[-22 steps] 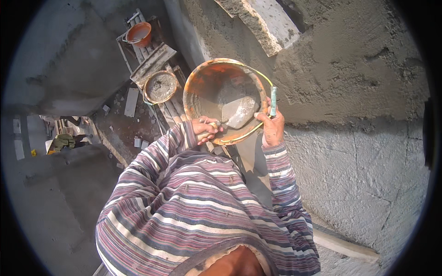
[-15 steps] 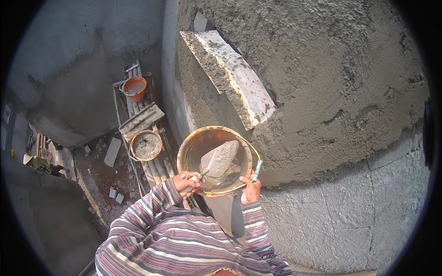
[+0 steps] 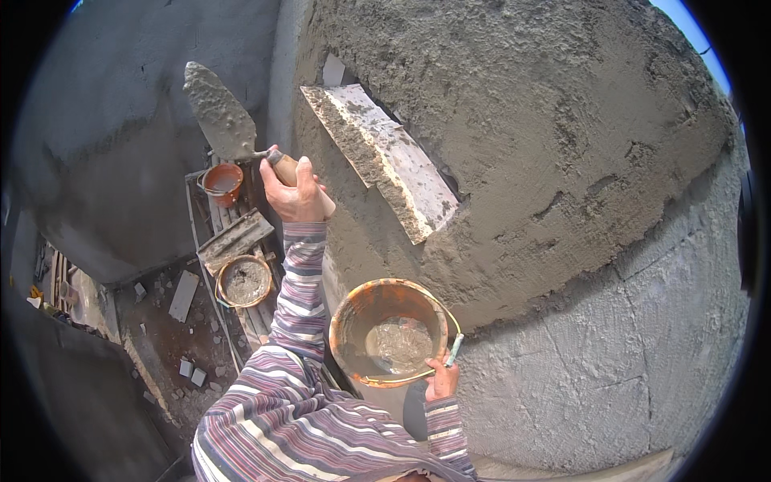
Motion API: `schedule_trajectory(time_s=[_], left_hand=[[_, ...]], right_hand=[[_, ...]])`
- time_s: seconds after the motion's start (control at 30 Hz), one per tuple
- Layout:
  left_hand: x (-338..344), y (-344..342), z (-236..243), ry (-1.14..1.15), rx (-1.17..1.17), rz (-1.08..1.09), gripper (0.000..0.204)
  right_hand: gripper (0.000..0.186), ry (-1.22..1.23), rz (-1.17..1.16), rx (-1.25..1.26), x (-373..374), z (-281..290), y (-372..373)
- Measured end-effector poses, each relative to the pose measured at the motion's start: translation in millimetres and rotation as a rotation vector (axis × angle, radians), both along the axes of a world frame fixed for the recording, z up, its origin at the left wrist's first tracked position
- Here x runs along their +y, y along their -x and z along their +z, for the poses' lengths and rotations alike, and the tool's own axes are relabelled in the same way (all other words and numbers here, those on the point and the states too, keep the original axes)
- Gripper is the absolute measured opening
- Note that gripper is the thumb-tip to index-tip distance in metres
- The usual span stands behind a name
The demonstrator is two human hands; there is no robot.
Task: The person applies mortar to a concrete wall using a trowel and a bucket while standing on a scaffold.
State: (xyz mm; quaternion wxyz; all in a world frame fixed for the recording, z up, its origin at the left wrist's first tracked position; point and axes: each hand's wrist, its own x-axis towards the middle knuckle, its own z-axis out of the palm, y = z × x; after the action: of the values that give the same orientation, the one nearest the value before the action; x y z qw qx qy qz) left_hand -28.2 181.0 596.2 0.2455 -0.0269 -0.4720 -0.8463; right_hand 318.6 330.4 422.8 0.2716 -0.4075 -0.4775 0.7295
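My left hand [image 3: 294, 197] is raised and wrapped round the wooden handle of a trowel [image 3: 221, 116]. Grey mortar coats its blade, which points up and to the left. Lower down, my right hand [image 3: 441, 380] grips the near right rim of an orange bucket [image 3: 347, 325], with some wet mortar [image 3: 401, 344] in its bottom. The bucket's thin yellow handle, with a pale green grip, lies over the rim beside that hand. Ahead of me stands a wall of rough fresh mortar [image 3: 514, 161], and a mortar-spattered white board [image 3: 401, 157] slants across it.
To the left, a bamboo platform [image 3: 255, 317] holds a smaller orange bucket [image 3: 223, 180], a mortar-smeared plank [image 3: 235, 241] and a bucket of mortar [image 3: 245, 281]. Far below, rubble and white tile pieces [image 3: 185, 295] lie on the ground. Grey blockwork [image 3: 562, 377] shows at lower right.
My left hand has lifted the trowel out of the bucket and swung it up and to the left. My right hand still holds the rim; the whole view has shifted somewhat.
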Motion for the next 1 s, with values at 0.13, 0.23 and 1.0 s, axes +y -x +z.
schedule_trajectory(time_s=[0.13,0.23,1.0], left_hand=[[81.9,38.0,-3.7,0.167,-0.235,0.505,0.049],[129.1,-32.4,-46.5,0.855,0.116,-0.198,0.056],[0.3,-164.6,-193.5,2.039,0.105,-1.162,0.026]], right_hand=[[0.042,0.033,-0.057,-0.032,-16.2,1.2,-20.5],[0.04,0.053,-0.066,-0.084,-11.7,-26.5,-39.5],[0.06,-0.099,0.215,0.037,23.5,-6.3,24.1]])
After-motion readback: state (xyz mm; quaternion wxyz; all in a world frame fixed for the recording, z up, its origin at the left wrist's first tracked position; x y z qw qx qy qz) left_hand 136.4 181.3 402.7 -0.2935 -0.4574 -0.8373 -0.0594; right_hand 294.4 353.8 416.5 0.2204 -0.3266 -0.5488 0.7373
